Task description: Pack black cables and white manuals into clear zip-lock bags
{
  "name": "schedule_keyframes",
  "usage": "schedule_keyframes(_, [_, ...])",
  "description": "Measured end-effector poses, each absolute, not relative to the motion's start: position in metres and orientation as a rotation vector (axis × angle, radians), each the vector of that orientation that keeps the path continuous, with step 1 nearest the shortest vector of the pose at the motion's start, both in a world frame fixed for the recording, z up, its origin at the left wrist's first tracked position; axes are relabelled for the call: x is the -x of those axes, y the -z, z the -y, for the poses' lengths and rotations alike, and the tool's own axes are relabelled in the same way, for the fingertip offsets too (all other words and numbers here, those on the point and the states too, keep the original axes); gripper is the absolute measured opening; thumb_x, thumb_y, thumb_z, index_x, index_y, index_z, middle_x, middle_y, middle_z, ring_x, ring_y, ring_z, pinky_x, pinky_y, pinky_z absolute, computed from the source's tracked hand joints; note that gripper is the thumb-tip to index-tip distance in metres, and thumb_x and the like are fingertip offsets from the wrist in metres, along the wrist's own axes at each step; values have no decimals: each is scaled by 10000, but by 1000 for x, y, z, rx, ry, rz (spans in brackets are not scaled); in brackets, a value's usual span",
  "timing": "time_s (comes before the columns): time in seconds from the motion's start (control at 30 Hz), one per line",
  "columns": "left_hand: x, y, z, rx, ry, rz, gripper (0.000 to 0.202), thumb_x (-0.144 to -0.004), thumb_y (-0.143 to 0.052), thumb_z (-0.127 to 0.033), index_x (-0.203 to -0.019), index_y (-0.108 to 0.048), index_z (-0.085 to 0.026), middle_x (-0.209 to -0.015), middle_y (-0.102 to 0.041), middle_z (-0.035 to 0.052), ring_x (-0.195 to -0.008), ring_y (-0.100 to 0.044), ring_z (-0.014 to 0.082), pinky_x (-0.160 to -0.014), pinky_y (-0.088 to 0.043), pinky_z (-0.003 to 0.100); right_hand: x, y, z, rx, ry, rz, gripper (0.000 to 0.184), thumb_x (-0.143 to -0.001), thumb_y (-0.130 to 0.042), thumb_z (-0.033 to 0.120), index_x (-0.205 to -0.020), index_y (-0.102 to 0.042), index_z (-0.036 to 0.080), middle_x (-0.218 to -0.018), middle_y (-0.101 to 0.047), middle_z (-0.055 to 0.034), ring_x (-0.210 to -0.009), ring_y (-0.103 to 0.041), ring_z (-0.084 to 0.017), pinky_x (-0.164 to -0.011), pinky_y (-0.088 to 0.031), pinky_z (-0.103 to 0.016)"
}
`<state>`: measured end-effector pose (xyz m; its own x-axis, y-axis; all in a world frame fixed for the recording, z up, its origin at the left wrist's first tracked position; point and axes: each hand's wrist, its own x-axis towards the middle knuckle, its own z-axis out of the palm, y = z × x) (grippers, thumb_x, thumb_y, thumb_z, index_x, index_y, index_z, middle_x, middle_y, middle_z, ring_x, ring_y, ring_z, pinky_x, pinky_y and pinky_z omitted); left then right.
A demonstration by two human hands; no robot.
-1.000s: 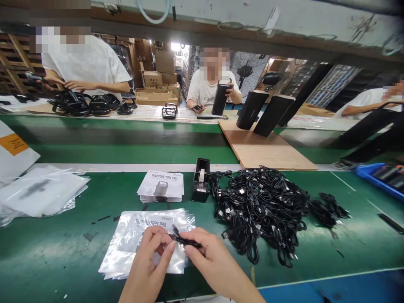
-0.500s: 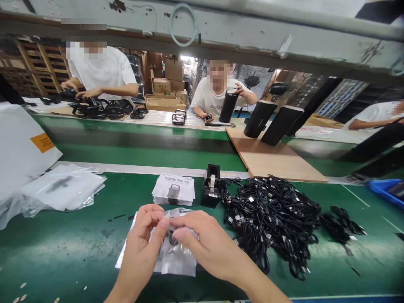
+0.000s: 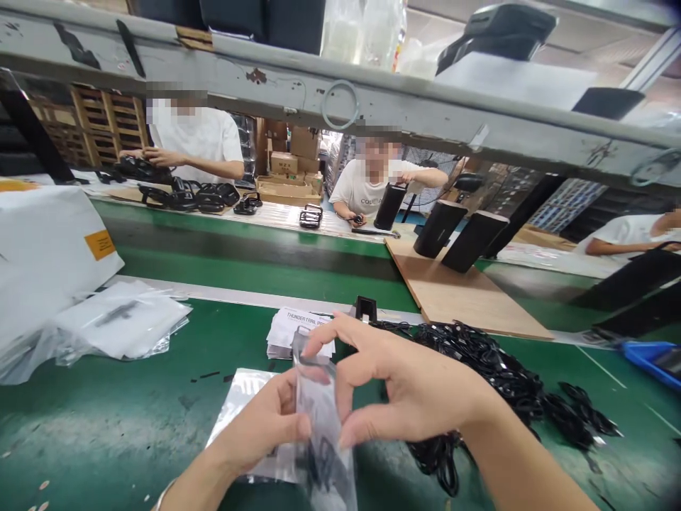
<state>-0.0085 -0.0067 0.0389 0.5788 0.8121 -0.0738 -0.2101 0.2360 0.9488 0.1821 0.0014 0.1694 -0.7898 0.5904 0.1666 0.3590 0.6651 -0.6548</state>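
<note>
Both my hands hold a small clear plastic bag [image 3: 322, 419] upright above the green table, with a coiled black cable inside its lower part. My left hand [image 3: 266, 433] pinches the bag's left side. My right hand [image 3: 404, 387] pinches the right side with thumb and fingers, the forefinger arched over the bag's top. Under the hands lies a stack of clear bags [image 3: 242, 411]. A big heap of black cables [image 3: 494, 383] lies to the right.
Booklets [image 3: 290, 330] and a black tape dispenser [image 3: 366, 309] sit behind my hands. More plastic bags [image 3: 114, 330] and a white package [image 3: 47, 248] lie at left. A wooden board [image 3: 457, 298] bears black speakers [image 3: 457, 238]. Other people work across the conveyor. A blue tray [image 3: 652, 355] is far right.
My hands have lifted the bag off the stack and turned it upright, closer to the camera; the cable now sits inside it. The view has tilted upward.
</note>
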Motion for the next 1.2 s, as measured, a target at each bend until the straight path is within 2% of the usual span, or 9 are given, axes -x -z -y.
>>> schedule_keyframes(0.1, [2, -36, 18, -1207, -885, -935, 334, -670, -647, -507, -735, -684, -182, -632, -606, 6, -601, -532, 148, -571, -416, 240, -199, -157, 16, 956, -908, 2343, 91, -718, -661, 220, -799, -664, 263, -1153, -542, -25, -1029, -532, -216, -853, -447, -331])
schedule_keyframes(0.27, [-7, -41, 26, -1265, -1013, -1208, 323, -751, -534, -479, -769, -721, -216, -716, -666, 11, -747, -573, 205, -697, -427, 277, -208, -89, 41, 1211, -1163, 1713, 609, -643, -736, 288, -1182, -456, 241, -1106, -564, -58, -1009, -529, -227, -897, -410, -353])
schedule_keyframes(0.37, [-11, -44, 24, -1322, -1048, -1201, 258, -751, -553, -419, -700, -685, -204, -685, -627, 0, -696, -544, 176, -663, -415, 252, -196, -50, 45, 1333, -1229, 1493, 215, -763, -610, 342, -891, -584, 172, -832, -616, -33, -795, -571, -186, -738, -450, -293])
schedule_keyframes(0.47, [-8, -43, 18, -1303, -1075, -1201, 225, -736, -591, -395, -645, -617, -191, -646, -559, -17, -622, -485, 138, -578, -392, 222, -187, -35, 43, 1403, -1150, 1419, 325, -873, -421, 389, -694, -563, 157, -676, -565, -11, -675, -530, -152, -643, -418, -254])
schedule_keyframes(0.67, [2, -35, 8, -1237, -1010, -1192, 243, -681, -662, -359, -855, -636, -191, -739, -607, 14, -713, -555, 168, -632, -449, 249, -188, -38, 36, 1322, -1033, 1497, 203, -838, -506, 320, -767, -626, 172, -752, -616, -21, -740, -562, -163, -680, -422, -255])
schedule_keyframes(0.83, [5, -25, 4, -1427, -917, -1217, 164, -702, -646, -344, -655, -662, -187, -633, -591, 3, -600, -520, 140, -565, -430, 237, -190, -34, 32, 1255, -1133, 1474, 210, -822, -532, 262, -985, -651, 205, -886, -662, -38, -801, -598, -169, -734, -460, -279])
schedule_keyframes(1.0, [17, -26, 3, -1373, -891, -1097, 136, -714, -630, -307, -640, -678, -204, -790, -659, 40, -741, -595, 187, -678, -465, 277, -194, -28, 30, 1179, -936, 1626, 235, -805, -492, 114, -821, -704, 214, -791, -678, -23, -749, -618, -149, -684, -481, -250])
schedule_keyframes(1.13, [16, -33, 6, -1024, -934, -1094, 380, -746, -515, -513, -988, -600, -233, -1043, -651, 94, -948, -601, 254, -750, -477, 343, -195, -22, 31, 1064, -629, 1896, 354, -815, -420, 60, -956, -683, 250, -912, -682, -41, -827, -618, -157, -718, -500, -276])
schedule_keyframes(1.2, [10, -32, 10, -1064, -880, -1167, 492, -694, -535, -585, -1038, -566, -233, -998, -665, 86, -792, -634, 225, -618, -483, 293, -194, -19, 33, 1050, -480, 1985, 370, -828, -403, 67, -969, -677, 270, -930, -681, -44, -821, -620, -160, -698, -507, -284])
